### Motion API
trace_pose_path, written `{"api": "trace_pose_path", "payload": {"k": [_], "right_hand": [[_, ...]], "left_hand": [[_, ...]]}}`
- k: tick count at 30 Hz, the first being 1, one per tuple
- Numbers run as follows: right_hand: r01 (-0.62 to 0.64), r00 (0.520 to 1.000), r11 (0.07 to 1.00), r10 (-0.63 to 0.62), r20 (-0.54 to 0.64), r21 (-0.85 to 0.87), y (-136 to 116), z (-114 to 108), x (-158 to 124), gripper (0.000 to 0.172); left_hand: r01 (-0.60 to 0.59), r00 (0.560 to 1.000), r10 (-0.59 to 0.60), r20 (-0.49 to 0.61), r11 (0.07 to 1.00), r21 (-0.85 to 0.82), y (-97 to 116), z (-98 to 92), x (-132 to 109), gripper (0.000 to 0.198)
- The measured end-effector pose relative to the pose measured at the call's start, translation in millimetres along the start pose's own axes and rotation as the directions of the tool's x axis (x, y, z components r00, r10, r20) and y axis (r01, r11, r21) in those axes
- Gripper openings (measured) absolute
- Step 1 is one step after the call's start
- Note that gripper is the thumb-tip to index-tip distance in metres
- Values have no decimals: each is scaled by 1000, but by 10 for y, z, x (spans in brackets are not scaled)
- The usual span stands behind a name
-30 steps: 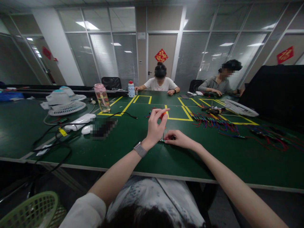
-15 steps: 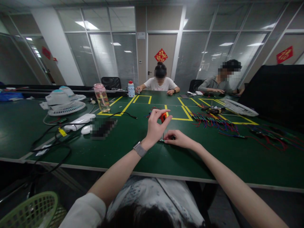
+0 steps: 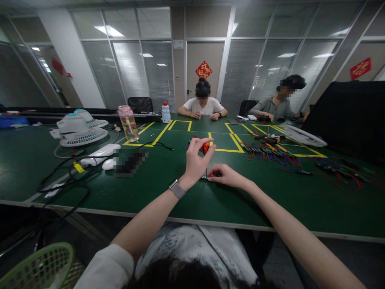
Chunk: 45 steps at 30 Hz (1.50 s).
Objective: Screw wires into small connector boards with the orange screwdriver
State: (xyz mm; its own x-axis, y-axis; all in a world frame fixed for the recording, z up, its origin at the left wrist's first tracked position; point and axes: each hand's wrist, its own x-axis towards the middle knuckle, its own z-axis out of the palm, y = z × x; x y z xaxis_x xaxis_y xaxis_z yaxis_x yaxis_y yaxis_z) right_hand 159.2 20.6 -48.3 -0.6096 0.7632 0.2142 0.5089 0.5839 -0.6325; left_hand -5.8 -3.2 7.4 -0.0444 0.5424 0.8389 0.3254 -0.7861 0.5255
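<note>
My left hand (image 3: 197, 160), with a watch on its wrist, is raised over the green table with thumb and fingers curled round the orange-and-black handle of a screwdriver (image 3: 206, 148). The thin dark shaft points straight down to a small green circuit board (image 3: 204, 177) lying on the table. Pinched at the board's right end are the fingers of my right hand (image 3: 224, 176), its side resting on the table. The palm of my left hand hides part of the board, so I cannot make out exactly where the tip touches.
Many wired circuit boards (image 3: 270, 154) lie to the right, near a white keyboard (image 3: 303, 136). On the left are cables, a power strip (image 3: 100, 154), a mouse (image 3: 108, 164), a fan (image 3: 82, 136) and a drink bottle (image 3: 129, 124). Two people sit across the table (image 3: 168, 200).
My left hand and the screwdriver handle have shifted slightly left; my right hand stays on the board. The person opposite has drawn one hand in from the bottle side.
</note>
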Motion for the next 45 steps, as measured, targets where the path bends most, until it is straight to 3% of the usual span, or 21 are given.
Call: {"api": "trace_pose_path", "payload": {"k": [6,15,21,30,37,45], "right_hand": [[12,1000,1000,-12,6,-7,-8,-8,-5,21],[0,1000,1000,0,6,-8,-35,-14,-8,21],[4,1000,1000,-4,8,-12,-9,-8,-8,21],[14,1000,1000,-14,1,-5,-13,-13,-6,21],[19,1000,1000,-19,1,-8,5,-9,-1,23],[18,1000,1000,-18,-2,-10,10,-8,-2,21]], "left_hand": [[19,999,-16,43,997,-79,-43,8,-13,30],[-28,999,29,-30,999,37,6,-7,3,15],[-1,1000,4,29,997,-79,-16,2,1,30],[-21,1000,21,-20,1000,-2,-21,15,3,19],[4,999,-1,43,997,-74,-37,19,-1,30],[-36,999,37,-35,999,20,-7,11,10,16]]}}
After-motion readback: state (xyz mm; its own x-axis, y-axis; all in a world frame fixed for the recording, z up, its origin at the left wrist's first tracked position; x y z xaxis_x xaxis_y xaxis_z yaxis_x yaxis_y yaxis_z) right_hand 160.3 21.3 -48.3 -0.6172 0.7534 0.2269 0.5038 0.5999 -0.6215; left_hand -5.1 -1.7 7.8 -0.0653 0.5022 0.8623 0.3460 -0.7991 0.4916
